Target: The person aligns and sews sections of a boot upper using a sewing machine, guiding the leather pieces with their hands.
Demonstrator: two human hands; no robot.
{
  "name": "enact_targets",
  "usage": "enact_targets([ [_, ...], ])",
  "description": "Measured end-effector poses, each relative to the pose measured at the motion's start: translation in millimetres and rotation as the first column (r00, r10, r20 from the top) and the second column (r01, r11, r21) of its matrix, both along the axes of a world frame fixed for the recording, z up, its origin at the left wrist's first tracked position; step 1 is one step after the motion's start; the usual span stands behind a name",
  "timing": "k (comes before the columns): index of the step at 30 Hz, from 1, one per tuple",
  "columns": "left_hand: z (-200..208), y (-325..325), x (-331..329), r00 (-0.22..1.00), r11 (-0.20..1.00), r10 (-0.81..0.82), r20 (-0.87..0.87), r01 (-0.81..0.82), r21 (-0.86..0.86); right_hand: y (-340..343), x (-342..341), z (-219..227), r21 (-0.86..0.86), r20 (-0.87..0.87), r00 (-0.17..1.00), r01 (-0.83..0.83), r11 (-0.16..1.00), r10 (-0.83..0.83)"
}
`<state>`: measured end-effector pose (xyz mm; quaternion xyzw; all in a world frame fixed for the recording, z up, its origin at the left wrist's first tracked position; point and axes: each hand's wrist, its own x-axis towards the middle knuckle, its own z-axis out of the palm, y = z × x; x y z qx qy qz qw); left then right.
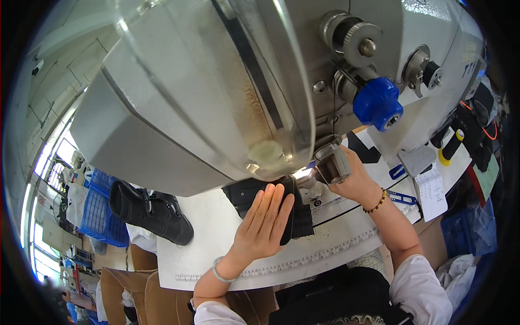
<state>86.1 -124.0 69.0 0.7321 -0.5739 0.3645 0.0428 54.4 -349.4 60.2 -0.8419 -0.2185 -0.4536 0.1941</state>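
A large grey sewing machine [162,124] fills the upper view, with a clear plastic guard at its front. Under its head, a black leather-like piece [300,219] lies on the white table. My left hand [265,219] presses flat on that piece, fingers straight out and pointing away from me. My right hand [357,179] is beside the needle area, next to a round metal part [333,162] of the machine. That part hides most of its fingers, so I cannot see whether they grip anything. Where the needle meets the piece is hidden by the machine head.
A black lace-up boot [151,214] lies at the table's left end, near blue plastic crates [103,208]. A ruler strip [287,262] runs along the white table's [187,265] near edge. To the right are a blue-handled tool [403,198], a notepad [431,192] and a thread spool [451,147].
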Motion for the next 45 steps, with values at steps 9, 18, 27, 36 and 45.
enact_targets([
  [9,8,-1,-11,0.996,0.997,0.013,0.087,-0.019,0.073,0,9,-3,0.048,0.014,0.999,-0.046,0.998,0.046],
  [18,8,-9,-13,0.991,0.998,0.029,0.13,-0.037,0.06,-2,7,0,0.144,-0.145,0.986,-0.066,0.987,0.087],
  [27,7,-3,-8,0.995,0.998,-0.01,0.101,0.004,0.062,-3,8,-3,0.084,-0.033,0.997,-0.064,0.994,0.067],
  [36,6,-2,-3,0.999,0.999,-0.036,0.039,0.036,-0.002,2,5,1,0.133,-0.04,0.998,-0.039,0.99,0.045],
  [45,8,5,0,0.995,0.997,-0.07,0.066,0.068,0.026,-1,10,-6,0.068,-0.029,0.999,-0.034,0.997,0.037],
])
